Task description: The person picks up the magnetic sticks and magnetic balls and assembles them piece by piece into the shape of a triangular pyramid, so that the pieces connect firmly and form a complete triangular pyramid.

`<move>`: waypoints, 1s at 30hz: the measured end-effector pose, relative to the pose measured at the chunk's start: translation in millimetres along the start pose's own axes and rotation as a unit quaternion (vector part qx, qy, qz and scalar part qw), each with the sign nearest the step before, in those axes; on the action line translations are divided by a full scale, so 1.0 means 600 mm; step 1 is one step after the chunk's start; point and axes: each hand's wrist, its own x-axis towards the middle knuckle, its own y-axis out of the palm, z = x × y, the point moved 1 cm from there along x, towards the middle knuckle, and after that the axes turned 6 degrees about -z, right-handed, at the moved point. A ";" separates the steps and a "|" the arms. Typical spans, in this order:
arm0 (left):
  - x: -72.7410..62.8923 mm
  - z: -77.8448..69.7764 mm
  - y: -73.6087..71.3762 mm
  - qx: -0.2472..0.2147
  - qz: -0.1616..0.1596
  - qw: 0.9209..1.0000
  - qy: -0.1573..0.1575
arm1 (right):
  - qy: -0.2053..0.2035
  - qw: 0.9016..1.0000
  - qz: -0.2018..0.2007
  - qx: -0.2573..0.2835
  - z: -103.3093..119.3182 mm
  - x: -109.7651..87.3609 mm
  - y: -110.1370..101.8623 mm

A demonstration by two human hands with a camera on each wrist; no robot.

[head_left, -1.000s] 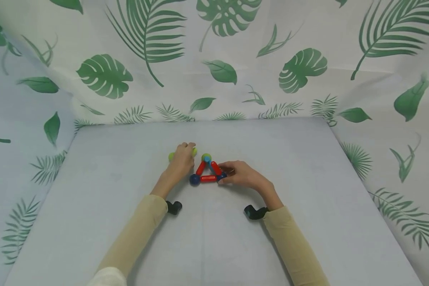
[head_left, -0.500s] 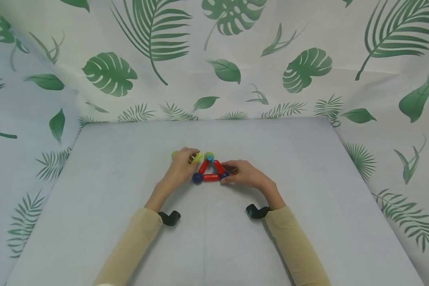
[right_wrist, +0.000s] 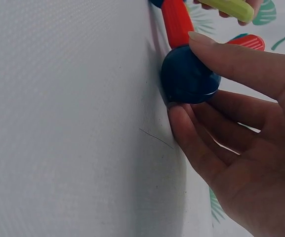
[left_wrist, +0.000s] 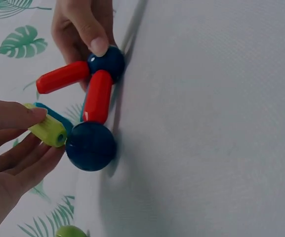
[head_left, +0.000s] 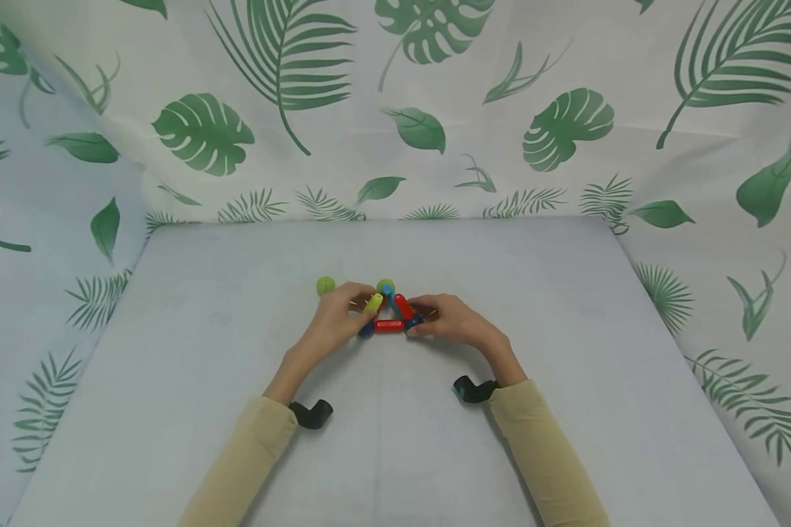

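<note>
My left hand (head_left: 335, 318) pinches a short yellow-green rod (left_wrist: 48, 131) between thumb and fingers, its lower end right at a dark blue ball (left_wrist: 90, 146). My right hand (head_left: 450, 318) grips a second dark blue ball (right_wrist: 189, 76), thumb on top and fingers beneath. A red rod (left_wrist: 98, 96) joins these two balls along the front of a triangle of toy rods and balls. From the right ball another red rod (left_wrist: 63, 77) sticks up at a slant. A green ball (head_left: 385, 285) with a light blue piece forms the back corner. The left hand partly covers the triangle's left side.
A loose green ball (head_left: 326, 285) lies on the white table (head_left: 534, 285) just beyond the left hand. Black wrist cameras sit under both wrists, one by the left sleeve (head_left: 311, 415) and one by the right (head_left: 473, 389). Leaf-patterned cloth (head_left: 448, 176) walls the back and sides.
My left hand has drawn the yellow-green rod away from the loose green ball, toward the right and nearer, to the triangle's left corner. The right hand keeps its grip.
</note>
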 end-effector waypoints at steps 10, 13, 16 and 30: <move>-0.002 0.006 0.005 0.008 0.010 1.000 -0.008 | -0.001 1.000 0.001 0.000 0.001 0.004 0.004; -0.004 0.007 0.000 0.004 0.014 1.000 -0.013 | -0.003 1.000 0.002 -0.001 0.003 0.004 0.003; -0.007 0.009 -0.008 0.004 0.014 1.000 -0.020 | -0.002 1.000 0.003 0.000 0.003 0.003 0.001; 0.011 0.032 -0.054 0.049 -0.062 0.997 0.005 | 0.003 1.000 0.005 -0.005 -0.001 0.003 0.001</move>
